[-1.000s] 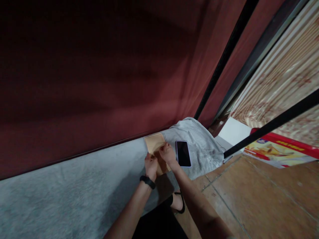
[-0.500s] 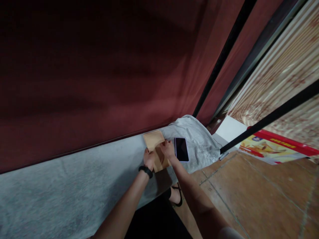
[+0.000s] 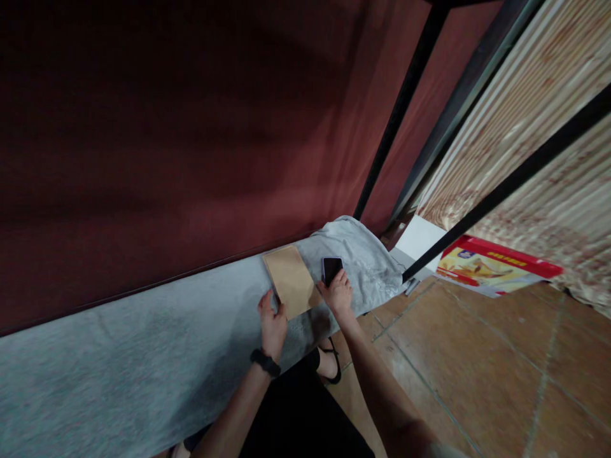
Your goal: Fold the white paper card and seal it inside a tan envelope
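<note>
A flat tan piece, like a kraft-paper envelope or thin notebook (image 3: 292, 280), lies on the grey cloth. My left hand (image 3: 273, 327), wearing a black wristband (image 3: 265, 363), is at its lower left edge, thumb and fingers apart. On the right, a dark-screened phone (image 3: 332, 267) with a pale rim lies on the same cloth. My right hand (image 3: 338, 296) covers the phone's near end, thumb on its left side and fingers over its right. The palm hides the phone's lower part.
The grey cloth (image 3: 143, 331) covers a long narrow bench against a dark red wall (image 3: 214, 159). Black metal bars (image 3: 401, 114) rise at the right. A red and yellow printed box (image 3: 491, 264) stands on the brown tiled floor (image 3: 458, 343).
My right hand has left the tan piece and moved onto the phone. My left hand has loosened and drawn back to the lower left edge. The view has shifted slightly rightward.
</note>
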A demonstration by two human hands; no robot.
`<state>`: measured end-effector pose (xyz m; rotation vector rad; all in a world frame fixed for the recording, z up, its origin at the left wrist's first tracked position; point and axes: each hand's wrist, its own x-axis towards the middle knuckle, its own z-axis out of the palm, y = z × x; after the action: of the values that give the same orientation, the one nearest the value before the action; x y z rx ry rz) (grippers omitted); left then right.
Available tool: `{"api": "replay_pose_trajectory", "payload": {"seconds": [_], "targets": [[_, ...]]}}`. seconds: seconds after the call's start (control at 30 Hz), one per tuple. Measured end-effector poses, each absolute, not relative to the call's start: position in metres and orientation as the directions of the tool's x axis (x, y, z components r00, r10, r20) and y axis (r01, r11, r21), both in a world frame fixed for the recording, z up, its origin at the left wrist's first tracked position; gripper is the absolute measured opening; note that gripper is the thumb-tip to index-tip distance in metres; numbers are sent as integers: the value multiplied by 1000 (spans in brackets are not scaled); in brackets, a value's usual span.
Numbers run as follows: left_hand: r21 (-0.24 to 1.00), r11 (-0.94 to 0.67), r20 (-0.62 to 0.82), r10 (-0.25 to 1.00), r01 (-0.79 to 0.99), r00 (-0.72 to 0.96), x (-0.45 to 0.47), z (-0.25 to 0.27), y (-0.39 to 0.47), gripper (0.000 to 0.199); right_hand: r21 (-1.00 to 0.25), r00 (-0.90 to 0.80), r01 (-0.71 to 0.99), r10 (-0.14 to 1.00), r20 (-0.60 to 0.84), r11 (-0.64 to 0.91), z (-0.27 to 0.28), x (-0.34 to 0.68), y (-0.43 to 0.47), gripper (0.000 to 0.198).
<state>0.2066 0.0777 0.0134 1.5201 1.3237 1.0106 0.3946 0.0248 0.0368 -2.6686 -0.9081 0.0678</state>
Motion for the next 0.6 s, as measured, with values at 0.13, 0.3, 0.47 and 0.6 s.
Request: {"api": "replay_pose_trajectory", "payload": {"seconds": [0.13, 0.3, 0.47, 0.6], "targets": [[855, -328, 236, 936, 402, 261, 174, 11, 34, 48, -267, 836, 541, 546, 61, -798, 37, 390, 31, 83], [576, -596, 275, 786, 559, 554, 180, 18, 26, 59, -313, 829, 546, 554, 70, -777, 50, 397, 27, 78], [393, -698, 255, 708, 598, 659, 216, 27, 46, 61, -567, 814, 464, 580, -30, -680, 58, 418, 6, 73], [356, -731, 235, 673, 582, 701, 226, 24, 59, 57, -751, 808, 346, 585, -66, -562, 50, 423, -24, 75]]}}
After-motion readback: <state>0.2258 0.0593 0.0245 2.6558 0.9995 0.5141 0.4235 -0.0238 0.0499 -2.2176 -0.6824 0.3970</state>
